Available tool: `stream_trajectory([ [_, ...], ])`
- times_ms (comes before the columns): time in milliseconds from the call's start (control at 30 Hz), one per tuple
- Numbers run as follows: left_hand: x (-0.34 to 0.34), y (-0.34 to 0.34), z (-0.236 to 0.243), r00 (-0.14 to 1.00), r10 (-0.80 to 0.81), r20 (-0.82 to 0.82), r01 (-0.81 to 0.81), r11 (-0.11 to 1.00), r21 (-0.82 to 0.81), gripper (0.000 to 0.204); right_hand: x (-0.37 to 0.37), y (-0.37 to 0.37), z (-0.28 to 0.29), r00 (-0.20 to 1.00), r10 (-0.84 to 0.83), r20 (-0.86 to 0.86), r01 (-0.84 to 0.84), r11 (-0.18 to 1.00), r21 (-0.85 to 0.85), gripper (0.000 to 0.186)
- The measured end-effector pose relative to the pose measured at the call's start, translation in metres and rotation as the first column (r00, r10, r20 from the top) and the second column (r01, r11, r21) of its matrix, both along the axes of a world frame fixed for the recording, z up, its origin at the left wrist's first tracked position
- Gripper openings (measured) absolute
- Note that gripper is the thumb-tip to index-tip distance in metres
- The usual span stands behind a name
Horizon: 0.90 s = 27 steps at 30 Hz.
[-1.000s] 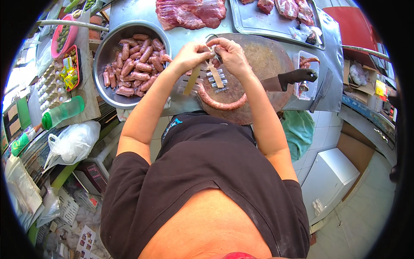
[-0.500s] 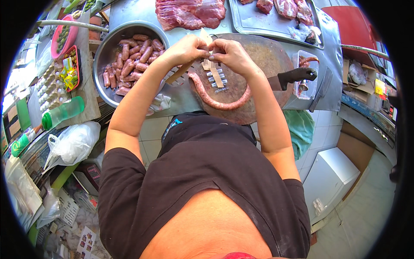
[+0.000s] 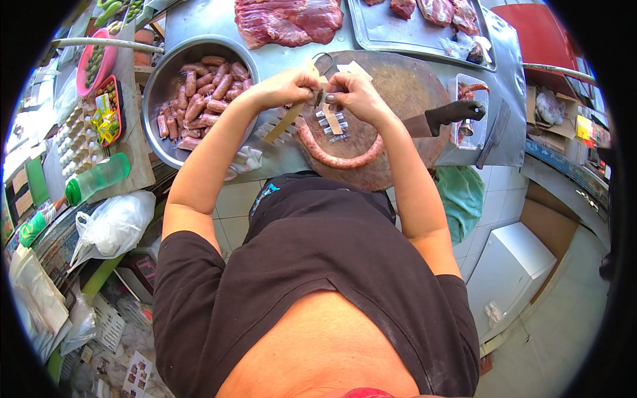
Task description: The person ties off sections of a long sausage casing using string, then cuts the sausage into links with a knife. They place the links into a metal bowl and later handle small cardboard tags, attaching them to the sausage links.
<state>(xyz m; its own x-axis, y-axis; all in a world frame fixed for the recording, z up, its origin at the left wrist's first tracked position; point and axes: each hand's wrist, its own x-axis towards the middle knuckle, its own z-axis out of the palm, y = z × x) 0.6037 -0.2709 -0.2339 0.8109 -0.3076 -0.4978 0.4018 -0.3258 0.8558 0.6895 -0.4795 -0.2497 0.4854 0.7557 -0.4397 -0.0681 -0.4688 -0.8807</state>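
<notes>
Head view: left hand point(image 3: 284, 86) and right hand point(image 3: 355, 93) both pinched shut on small metal clip point(image 3: 321, 98) above long curved raw sausage point(image 3: 338, 154), frame top centre. Step, judged: fitting clip; next calls for steady squeeze.

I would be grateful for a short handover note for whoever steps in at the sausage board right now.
Left hand: closed on a tan strip, pinching at the sausage end.
Right hand: pinching the same spot, next to small metal clips.
Long sausage: curved on the round wooden board, one end up at the fingers.
Knife: lying on the board's right side, untouched.
Done: metal bowl on the left holds many short sausages.
Left: the long sausage is uncut; raw meat lies beyond the board.
</notes>
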Motion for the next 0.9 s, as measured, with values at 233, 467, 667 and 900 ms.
stream_trajectory([
  [233, -0.005, -0.013, -0.001, 0.982, 0.188, 0.011, -0.188, 0.982, 0.004, 0.041, 0.011, 0.0, 0.013, 0.909, -0.016, 0.417, 0.019, 1.0, -0.004, 0.014],
  [467, -0.014, -0.015, -0.004, 0.933, 0.227, 0.279, -0.278, 0.947, 0.158, 0.052, 0.004, 0.003, 0.021, 0.918, -0.005, 0.396, -0.038, 0.994, 0.1, 0.017],
  [667, -0.023, -0.024, -0.011, 0.926, 0.343, 0.155, -0.364, 0.921, 0.135, 0.049, -0.001, -0.003, 0.006, 0.907, -0.158, 0.389, 0.177, 0.984, -0.012, 0.019],
  [900, -0.04, -0.04, -0.015, 0.921, 0.303, 0.244, -0.354, 0.913, 0.204, 0.05, -0.002, -0.006, -0.029, 0.898, -0.269, 0.349, 0.305, 0.951, -0.053, 0.019],
])
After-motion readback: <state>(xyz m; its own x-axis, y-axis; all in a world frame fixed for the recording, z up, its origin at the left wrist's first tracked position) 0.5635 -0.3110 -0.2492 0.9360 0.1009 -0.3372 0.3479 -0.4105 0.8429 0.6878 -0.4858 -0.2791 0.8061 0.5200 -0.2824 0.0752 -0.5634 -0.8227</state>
